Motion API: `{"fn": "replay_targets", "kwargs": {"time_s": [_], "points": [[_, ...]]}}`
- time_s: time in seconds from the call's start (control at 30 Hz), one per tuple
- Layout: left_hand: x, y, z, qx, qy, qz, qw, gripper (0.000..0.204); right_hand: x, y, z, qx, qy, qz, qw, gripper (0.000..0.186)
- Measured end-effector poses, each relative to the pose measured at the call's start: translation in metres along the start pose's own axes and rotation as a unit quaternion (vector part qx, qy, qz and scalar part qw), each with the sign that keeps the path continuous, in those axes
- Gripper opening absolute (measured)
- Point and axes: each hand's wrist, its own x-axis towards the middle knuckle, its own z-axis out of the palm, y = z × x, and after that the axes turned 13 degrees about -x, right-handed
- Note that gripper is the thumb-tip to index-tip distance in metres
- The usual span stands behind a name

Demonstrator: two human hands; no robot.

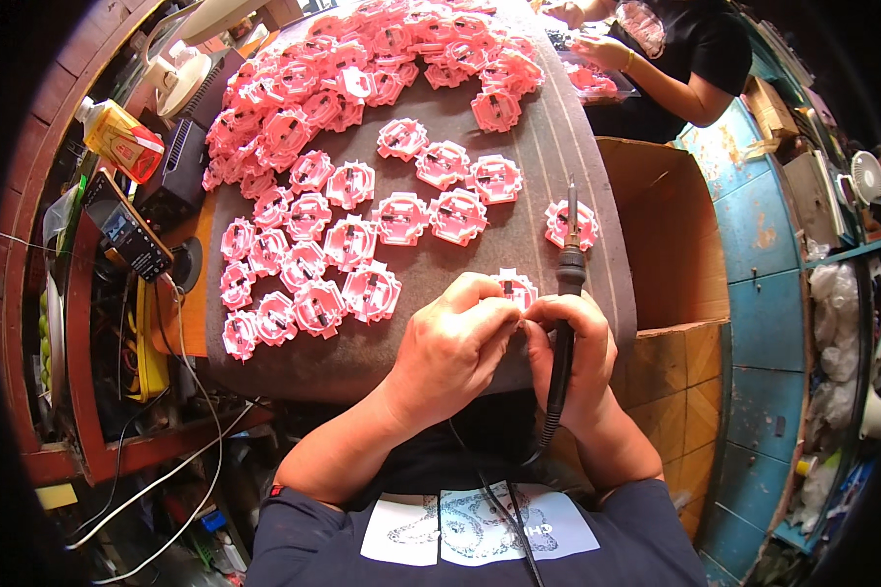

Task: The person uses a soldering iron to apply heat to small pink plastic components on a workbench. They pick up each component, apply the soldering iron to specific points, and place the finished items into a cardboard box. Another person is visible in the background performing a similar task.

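My left hand (445, 347) is closed, thumb and forefinger pinched at the lower edge of a pink plastic piece (514, 286); what exactly the fingertips grip is hidden. My right hand (582, 347) holds a black-handled soldering iron (570, 262) upright, tip pointing away from me, its thumb and forefinger meeting my left fingertips. Behind the iron lies another pink piece (556, 223) with a dark part in its middle. Rows of similar pink pieces (318, 308) lie to the left, with a large pile (294, 83) at the mat's back.
A dark mat (411, 362) covers the table. At left stand a phone (127, 225) on a holder, a bottle (122, 142) and cables. A cardboard box (675, 245) is at right. Back right, a co-worker's hand (602, 54) is over a tray (607, 96) with pink parts.
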Motion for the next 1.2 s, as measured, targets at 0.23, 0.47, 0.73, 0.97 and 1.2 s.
{"fn": "replay_targets", "kwargs": {"time_s": [0.23, 0.47, 0.73, 0.97, 1.2], "points": [[0.001, 0.002, 0.002, 0.011, 0.018, -0.012, 1.0, 0.01, -0.006, 0.002, -0.003, -0.034, 0.028, -0.116, 0.992, 0.046], [0.001, 0.003, 0.004, 0.004, 0.042, -0.002, 0.999, 0.013, -0.006, 0.004, 0.0, -0.062, 0.006, -0.107, 0.992, 0.046], [-0.002, 0.002, 0.006, 0.034, 0.041, -0.005, 0.999, 0.017, -0.013, 0.001, -0.028, -0.032, 0.013, -0.1, 0.994, 0.031], [-0.001, 0.003, 0.006, 0.041, 0.037, 0.001, 0.998, 0.018, -0.031, -0.006, -0.061, -0.028, -0.019, -0.059, 0.998, 0.049], [0.0, 0.003, 0.006, 0.038, 0.033, 0.003, 0.999, 0.019, -0.027, -0.018, -0.07, -0.039, -0.045, -0.089, 0.994, 0.03]]}}
